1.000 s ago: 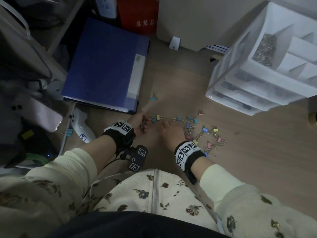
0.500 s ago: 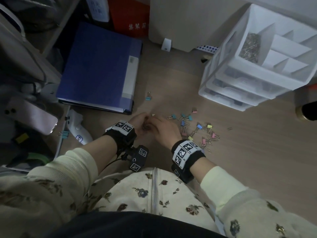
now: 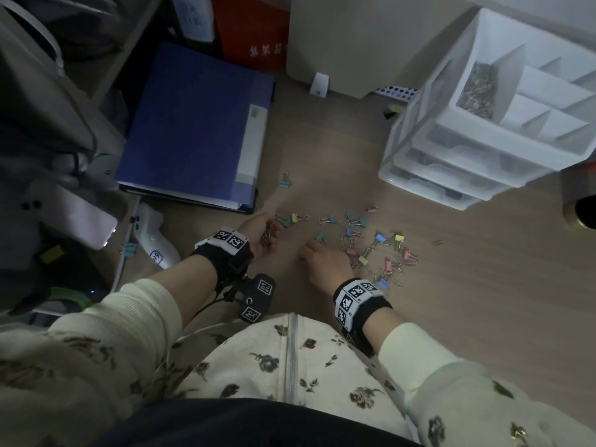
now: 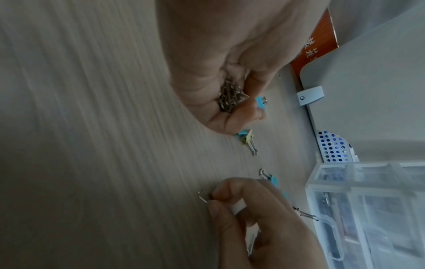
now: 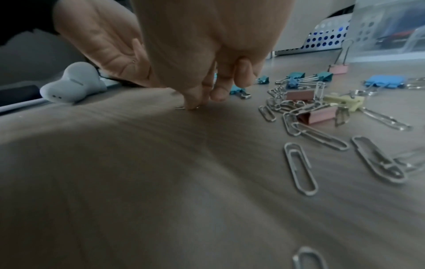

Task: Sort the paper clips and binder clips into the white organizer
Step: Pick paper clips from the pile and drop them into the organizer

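My left hand (image 3: pixel 263 233) is cupped on the wooden floor and holds a bunch of silver paper clips (image 4: pixel 231 97). My right hand (image 3: pixel 322 258) is just to its right, and its fingertips (image 5: pixel 195 102) pinch a single paper clip (image 4: pixel 204 195) lying on the floor. Coloured binder clips (image 3: pixel 351 221) and loose paper clips (image 5: pixel 299 167) lie scattered to the right of both hands. The white organizer (image 3: pixel 483 130) stands at the far right; one top compartment holds a heap of paper clips (image 3: pixel 479 90), the others look bare.
A blue binder (image 3: pixel 196 130) lies at the far left, with a white controller (image 3: pixel 154 240) in front of it. One blue binder clip (image 3: pixel 285 180) lies apart near the binder. A beige box (image 3: pixel 354 37) and a red box (image 3: pixel 251 30) stand behind.
Half a second ago my right hand was at my left hand's palm. It has since moved right and down to the floor, where it pinches one paper clip. My left hand has stayed put.
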`<state>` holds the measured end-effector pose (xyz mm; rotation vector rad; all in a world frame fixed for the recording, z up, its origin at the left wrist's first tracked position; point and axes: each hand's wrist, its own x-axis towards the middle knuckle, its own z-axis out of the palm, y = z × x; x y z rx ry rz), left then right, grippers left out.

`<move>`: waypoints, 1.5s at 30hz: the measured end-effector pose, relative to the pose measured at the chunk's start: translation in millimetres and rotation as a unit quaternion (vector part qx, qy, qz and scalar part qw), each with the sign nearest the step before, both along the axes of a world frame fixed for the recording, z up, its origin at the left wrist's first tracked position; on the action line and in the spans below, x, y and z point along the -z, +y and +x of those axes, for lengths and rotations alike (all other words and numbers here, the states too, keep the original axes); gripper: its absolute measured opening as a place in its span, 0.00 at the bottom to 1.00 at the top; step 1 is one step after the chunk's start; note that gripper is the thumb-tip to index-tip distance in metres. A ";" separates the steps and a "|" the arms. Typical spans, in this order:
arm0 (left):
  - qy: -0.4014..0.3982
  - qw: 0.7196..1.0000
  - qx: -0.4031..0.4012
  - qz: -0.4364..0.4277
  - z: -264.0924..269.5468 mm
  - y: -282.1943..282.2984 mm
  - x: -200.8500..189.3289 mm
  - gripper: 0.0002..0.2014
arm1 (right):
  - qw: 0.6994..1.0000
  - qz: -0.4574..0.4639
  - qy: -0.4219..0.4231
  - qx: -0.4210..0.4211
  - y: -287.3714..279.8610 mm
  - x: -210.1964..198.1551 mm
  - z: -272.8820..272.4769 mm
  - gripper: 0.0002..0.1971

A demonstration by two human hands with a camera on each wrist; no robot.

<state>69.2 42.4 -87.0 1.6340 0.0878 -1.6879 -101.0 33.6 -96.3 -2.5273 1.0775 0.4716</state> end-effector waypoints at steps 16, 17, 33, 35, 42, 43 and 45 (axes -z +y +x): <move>0.029 0.999 0.031 -0.008 -16.3 -2.6 5.3 0.09 | 0.981 0.014 -0.127 0.144 -11.9 -30.5 -3.6 0.11; 0.039 0.999 0.037 -0.013 -19.8 -3.9 4.4 0.09 | 0.978 0.021 -0.154 0.142 -12.0 -33.1 -1.9 0.11; -0.006 0.998 0.058 0.020 -39.9 -20.2 16.3 0.18 | 0.972 0.017 -0.068 0.223 -47.6 -6.8 -60.2 0.15; -0.006 0.998 0.049 0.028 -41.3 -21.8 19.2 0.18 | 0.975 0.031 -0.063 0.210 -51.0 -2.5 -63.7 0.16; 0.005 0.998 0.049 0.036 -48.5 -26.6 21.1 0.18 | 0.988 0.013 -0.054 0.146 -51.1 6.6 -58.5 0.20; 0.005 0.998 0.049 0.035 -49.1 -27.2 21.3 0.18 | 0.989 0.001 -0.048 0.139 -50.8 5.6 -58.5 0.19; 0.003 0.998 0.046 0.035 -49.7 -28.1 21.3 0.18 | 0.991 -0.017 -0.043 0.126 -50.6 3.8 -59.3 0.20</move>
